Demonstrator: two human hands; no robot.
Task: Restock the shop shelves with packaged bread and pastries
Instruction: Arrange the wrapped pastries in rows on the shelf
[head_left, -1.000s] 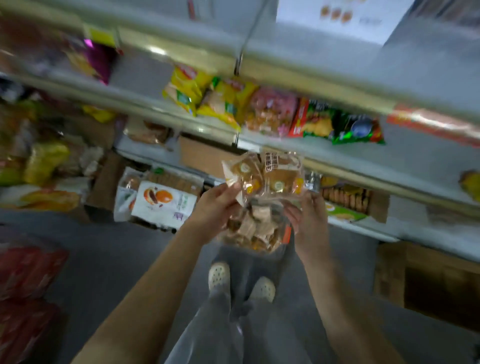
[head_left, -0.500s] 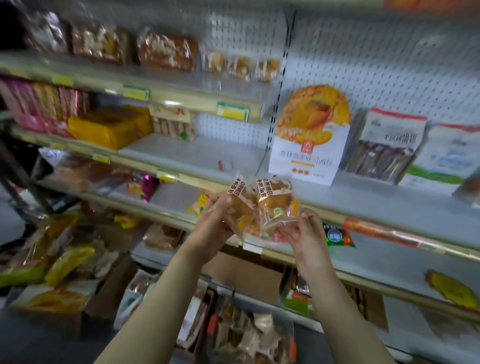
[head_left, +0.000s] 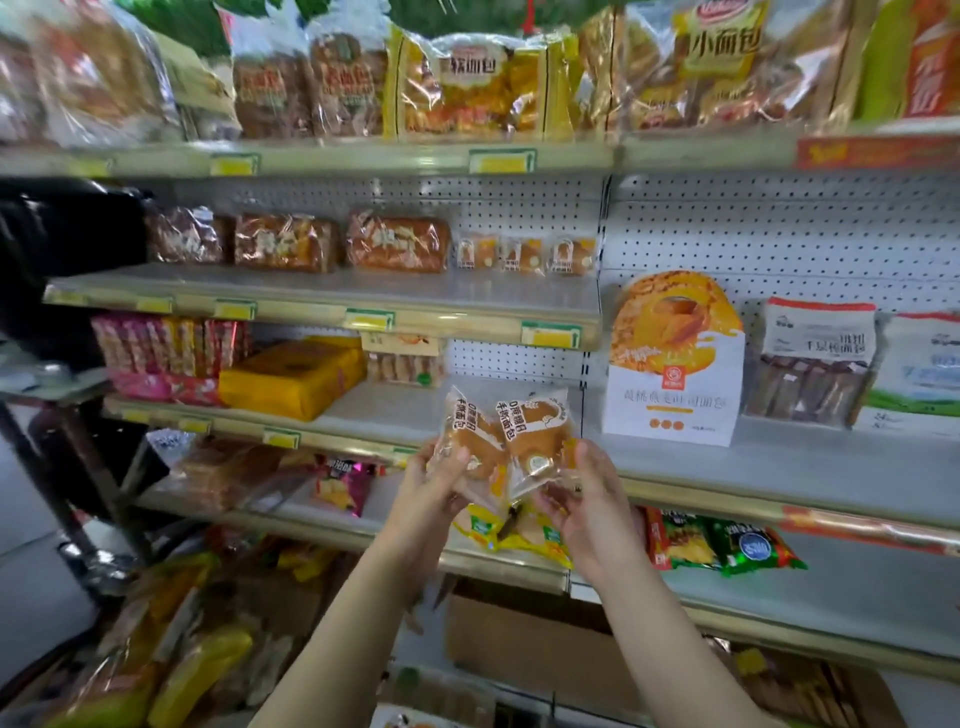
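Note:
Two small clear-wrapped buns are held up in front of the shelving at centre. My left hand grips the left bun packet and my right hand grips the right bun packet; the packets touch each other. Three matching small bun packets stand in a row at the right end of the second shelf, beside larger brown bread loaves. Bare shelf surface lies in front of those packets.
A white and orange bread box and toast bags stand on the right shelf. A yellow pack and pink packets sit on the third shelf. Snack bags lie lower down. Large bread bags fill the top shelf.
My view has risen from the floor and lower shelves to the upper shelves. Both hands have lifted the two bun packets up in front of the shelving.

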